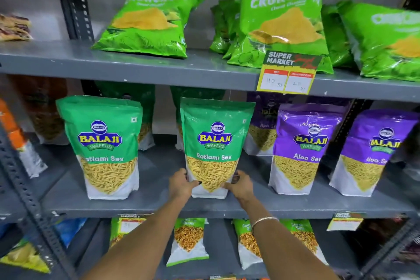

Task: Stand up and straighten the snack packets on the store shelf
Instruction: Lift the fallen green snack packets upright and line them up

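A green Ratlami Sev packet (214, 143) stands upright in the middle of the grey middle shelf (159, 204). My left hand (181, 183) grips its lower left corner and my right hand (239, 183) grips its lower right corner. A second green Ratlami Sev packet (102, 143) stands upright to the left. Two purple Aloo Sev packets (302, 150) (368, 152) stand upright to the right. More packets stand behind them in shadow. On the top shelf, green Crunchem bags (150, 22) (284, 25) lean back or lie tilted.
A yellow price tag (288, 75) hangs on the top shelf's front edge. Perforated steel uprights (72, 0) frame the bay at the left. The bottom shelf holds several green packets (188, 238). An orange packet (13, 134) stands in the neighbouring bay on the left.
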The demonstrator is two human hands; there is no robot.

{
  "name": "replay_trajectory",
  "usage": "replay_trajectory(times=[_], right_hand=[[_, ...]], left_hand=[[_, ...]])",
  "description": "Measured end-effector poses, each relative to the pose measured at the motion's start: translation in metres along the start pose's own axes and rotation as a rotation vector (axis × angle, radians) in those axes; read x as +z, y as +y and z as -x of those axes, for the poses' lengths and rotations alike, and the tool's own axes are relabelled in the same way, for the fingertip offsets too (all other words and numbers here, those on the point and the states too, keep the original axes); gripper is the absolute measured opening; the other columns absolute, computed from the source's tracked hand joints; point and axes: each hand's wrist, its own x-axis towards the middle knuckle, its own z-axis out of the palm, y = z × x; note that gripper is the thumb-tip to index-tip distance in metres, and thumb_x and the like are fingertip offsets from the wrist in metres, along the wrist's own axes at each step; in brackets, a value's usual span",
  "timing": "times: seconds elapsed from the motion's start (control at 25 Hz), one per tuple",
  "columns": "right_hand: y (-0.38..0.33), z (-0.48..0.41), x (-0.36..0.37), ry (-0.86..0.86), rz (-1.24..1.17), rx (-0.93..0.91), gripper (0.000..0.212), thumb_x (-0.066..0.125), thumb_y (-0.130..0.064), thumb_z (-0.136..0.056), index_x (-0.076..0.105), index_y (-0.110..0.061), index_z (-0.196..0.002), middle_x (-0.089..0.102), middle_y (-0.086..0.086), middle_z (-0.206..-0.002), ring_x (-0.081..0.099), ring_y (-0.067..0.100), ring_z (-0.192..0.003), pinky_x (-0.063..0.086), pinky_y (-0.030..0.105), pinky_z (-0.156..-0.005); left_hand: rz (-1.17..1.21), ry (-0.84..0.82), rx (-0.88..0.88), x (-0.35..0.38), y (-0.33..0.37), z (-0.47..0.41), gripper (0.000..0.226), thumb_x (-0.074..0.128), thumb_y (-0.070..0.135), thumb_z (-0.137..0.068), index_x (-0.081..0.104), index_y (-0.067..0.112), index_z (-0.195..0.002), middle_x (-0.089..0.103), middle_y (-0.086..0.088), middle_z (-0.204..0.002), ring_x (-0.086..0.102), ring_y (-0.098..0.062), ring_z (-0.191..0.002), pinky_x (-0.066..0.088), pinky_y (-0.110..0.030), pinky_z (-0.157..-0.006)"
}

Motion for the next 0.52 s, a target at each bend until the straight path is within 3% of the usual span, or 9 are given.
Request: replay_trajectory(times=[0.16,0.32,0.52], right_hand=[[-0.009,0.015,0.013,0.004,0.037,-0.027,0.048,0.082,-0.006,-0.064,0.059,0.009,-0.104,0.067,0.024,-0.111,0.063,0.033,-0.103,0.051,0.04,-0.089],[-0.016,0.023,0.026,0.005,0.045,-0.044,0.048,0.082,-0.007,-0.065,0.06,0.009,-0.105,0.067,0.023,-0.111,0.062,0.034,-0.105,0.05,0.038,-0.089],[-0.017,0.021,0.034,0.014,0.046,-0.035,0.048,0.079,-0.008,-0.069,0.059,0.006,-0.11,0.066,0.022,-0.117,0.062,0.032,-0.108,0.049,0.037,-0.094]], left_hand=[[-0.101,0.014,0.01,-0.019,-0.01,0.001,0.05,0.075,0.019,-0.075,0.028,0.023,-0.056,0.065,-0.017,-0.094,0.062,-0.033,-0.093,0.034,-0.031,-0.064],[-0.144,0.02,0.031,-0.036,-0.017,0.003,0.052,0.074,0.021,-0.075,0.026,0.021,-0.055,0.066,-0.023,-0.099,0.061,-0.035,-0.095,0.036,-0.036,-0.063],[-0.155,0.043,0.05,-0.04,-0.021,0.004,0.053,0.075,0.022,-0.075,0.026,0.022,-0.056,0.067,-0.026,-0.104,0.061,-0.039,-0.099,0.049,-0.045,-0.077]])
